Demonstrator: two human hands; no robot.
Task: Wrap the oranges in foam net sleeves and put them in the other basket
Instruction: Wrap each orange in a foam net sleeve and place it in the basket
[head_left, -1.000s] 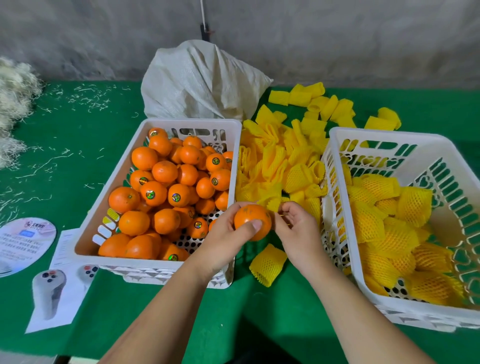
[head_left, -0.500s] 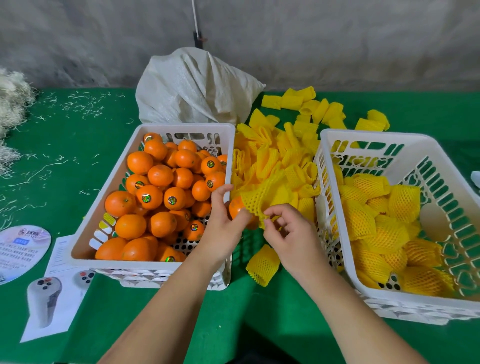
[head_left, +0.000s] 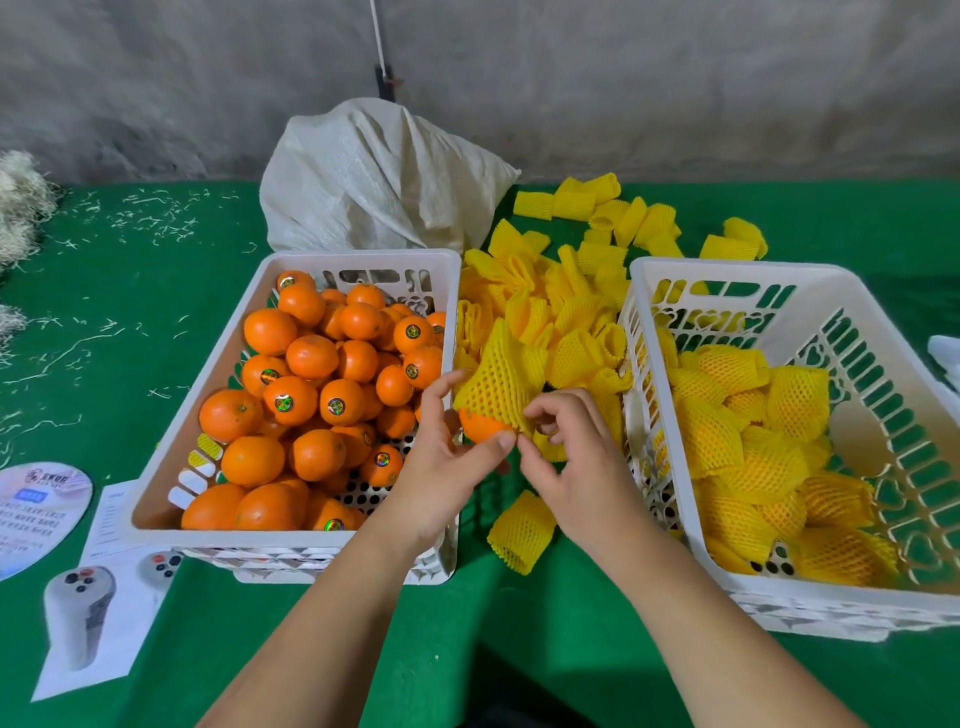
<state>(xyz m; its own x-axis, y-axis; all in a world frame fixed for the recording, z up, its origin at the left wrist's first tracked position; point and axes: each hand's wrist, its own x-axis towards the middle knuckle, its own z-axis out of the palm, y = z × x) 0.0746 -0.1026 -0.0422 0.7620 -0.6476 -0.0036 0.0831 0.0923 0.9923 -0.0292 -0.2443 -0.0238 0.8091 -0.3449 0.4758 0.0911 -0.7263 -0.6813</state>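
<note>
A small fruit-packing workplace is shown, rough and makeshift rather than domestic. A table covered in green cloth (head_left: 156, 291) is set against a bare, grey, unfinished wall (head_left: 623, 78). On the cloth, a white plastic crate of stickered oranges (head_left: 322, 395) is placed; to the right of it a loose heap of yellow foam net sleeves (head_left: 566, 291) is spread, and beyond that heap a second white crate (head_left: 883, 322) is filled with sleeved fruit. Behind the orange crate a woven white sack (head_left: 374, 182) is slumped. To its left, pale packing shreds (head_left: 21, 202) are scattered, and printed leaflets (head_left: 98, 587) are laid near the front edge.
</note>
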